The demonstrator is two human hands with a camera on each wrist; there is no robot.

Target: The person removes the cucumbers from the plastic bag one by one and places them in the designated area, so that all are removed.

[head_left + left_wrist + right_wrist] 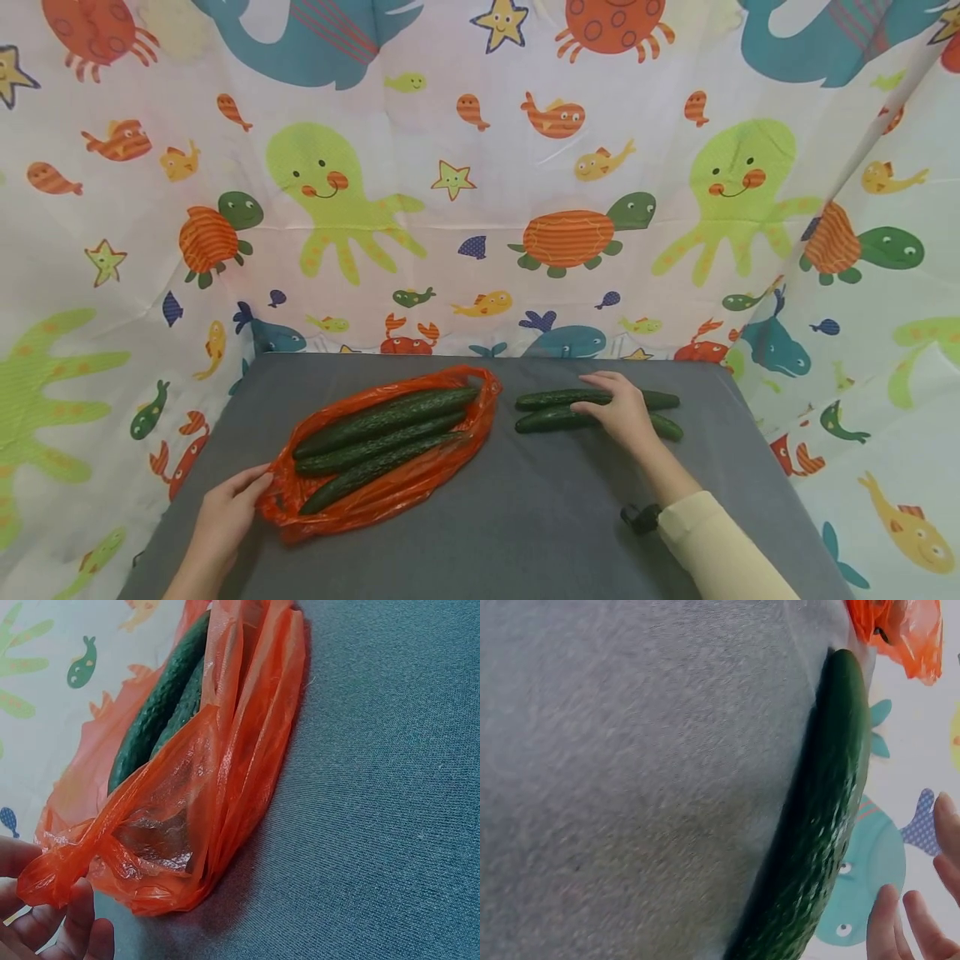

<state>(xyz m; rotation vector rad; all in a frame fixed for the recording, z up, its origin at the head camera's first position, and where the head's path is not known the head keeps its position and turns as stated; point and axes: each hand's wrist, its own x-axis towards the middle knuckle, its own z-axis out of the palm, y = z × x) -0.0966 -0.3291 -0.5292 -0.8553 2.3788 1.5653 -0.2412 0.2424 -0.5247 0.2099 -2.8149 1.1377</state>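
Cucumbers are being sorted between an orange bag (390, 454) and the grey surface (540, 517), as far as I can judge. Three long dark green cucumbers (378, 437) are lying inside the open bag, side by side, bumpy and shiny. Two more cucumbers (551, 410) are lying on the surface just to the right of the bag, close together. The right hand (618, 410) is resting on these two with its fingers spread flat over them, not curling round either one. The left hand (225, 512) is pinching the knotted near-left corner of the bag, holding it in place. The next move is probably calling for the right hand to wrap round one cucumber while the bag's mouth is staying wide open. A sea-animal cloth (480, 167) is hanging behind the bag.
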